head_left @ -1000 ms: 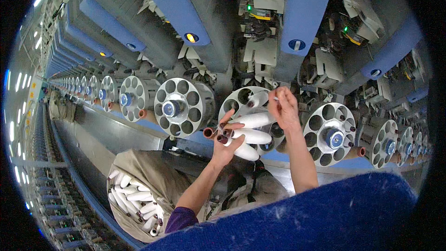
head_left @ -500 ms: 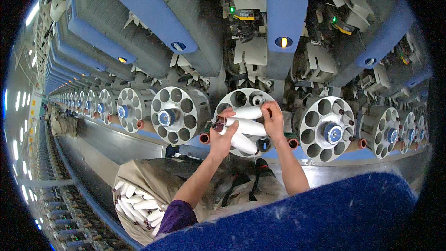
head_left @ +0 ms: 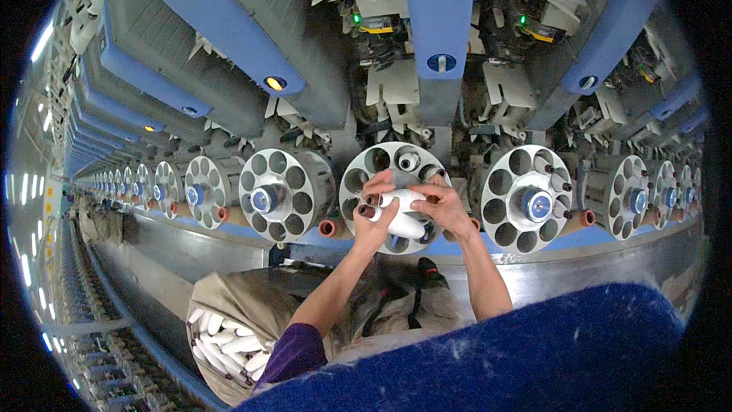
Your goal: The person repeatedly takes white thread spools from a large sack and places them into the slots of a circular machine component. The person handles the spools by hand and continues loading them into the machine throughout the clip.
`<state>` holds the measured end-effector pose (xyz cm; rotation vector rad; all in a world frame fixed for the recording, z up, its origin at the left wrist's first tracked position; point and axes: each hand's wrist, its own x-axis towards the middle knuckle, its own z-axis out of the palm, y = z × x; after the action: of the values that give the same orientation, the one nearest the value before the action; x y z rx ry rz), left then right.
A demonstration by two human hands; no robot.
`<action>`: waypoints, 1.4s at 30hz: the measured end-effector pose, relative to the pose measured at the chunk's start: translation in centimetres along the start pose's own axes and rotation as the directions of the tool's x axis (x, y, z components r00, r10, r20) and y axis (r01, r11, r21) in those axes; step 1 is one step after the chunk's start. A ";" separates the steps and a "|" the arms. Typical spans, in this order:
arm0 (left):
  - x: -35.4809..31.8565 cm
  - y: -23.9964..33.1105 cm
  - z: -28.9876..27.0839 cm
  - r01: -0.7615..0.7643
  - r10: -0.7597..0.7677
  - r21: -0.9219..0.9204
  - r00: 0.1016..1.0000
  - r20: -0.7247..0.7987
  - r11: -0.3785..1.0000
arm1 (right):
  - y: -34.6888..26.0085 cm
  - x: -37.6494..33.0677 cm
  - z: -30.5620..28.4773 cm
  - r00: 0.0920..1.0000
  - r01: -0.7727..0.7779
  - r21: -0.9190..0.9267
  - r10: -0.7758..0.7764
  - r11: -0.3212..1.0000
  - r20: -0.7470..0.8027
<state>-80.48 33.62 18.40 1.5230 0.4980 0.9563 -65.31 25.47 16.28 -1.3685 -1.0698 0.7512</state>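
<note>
In front of a round bobbin magazine (head_left: pixel 352 181), my left hand (head_left: pixel 372 221) is closed around white yarn bobbins (head_left: pixel 406 226) with dark brown tube ends. Two brown ends stick out beside its thumb. My right hand (head_left: pixel 448 207) pinches the brown end of another white bobbin (head_left: pixel 402 198), which lies across the bundle. Both hands partly cover the magazine's face, hiding its hub and some of its holes. A bobbin (head_left: pixel 409 160) sits in its top hole, end outward.
Similar magazines stand in a row on both sides; the right neighbour (head_left: pixel 524 239) holds several bobbins, the left one (head_left: pixel 268 158) shows bare holes. A cloth bag (head_left: pixel 229 284) of white bobbins hangs at lower left. Blue machine columns (head_left: pixel 438 8) rise above. A red-brown tube end (head_left: pixel 327 228) juts out nearby.
My right hand has moved down and now grips a bobbin's brown end. The fanned bobbins are bunched closer together. The view has shifted slightly, and lamps on the columns have switched.
</note>
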 end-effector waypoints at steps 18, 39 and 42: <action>-2.5 -0.6 0.6 0.066 -0.234 -0.556 0.943 -0.236 0.828 | -3.3 -3.6 0.2 0.978 -0.171 -0.054 0.176 0.984 0.114; -1.6 0.2 2.6 -0.030 0.063 0.139 0.968 -0.243 0.990 | -5.8 -2.6 2.1 0.949 -0.284 0.378 0.314 0.881 -0.018; -1.4 1.6 1.6 0.210 -0.218 0.111 0.974 0.066 0.971 | -10.3 0.0 1.9 0.993 0.078 0.263 -0.099 0.962 0.069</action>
<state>-80.33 31.28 19.62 1.5570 0.6504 0.7098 -68.68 25.13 26.17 -1.0677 -1.0485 0.8554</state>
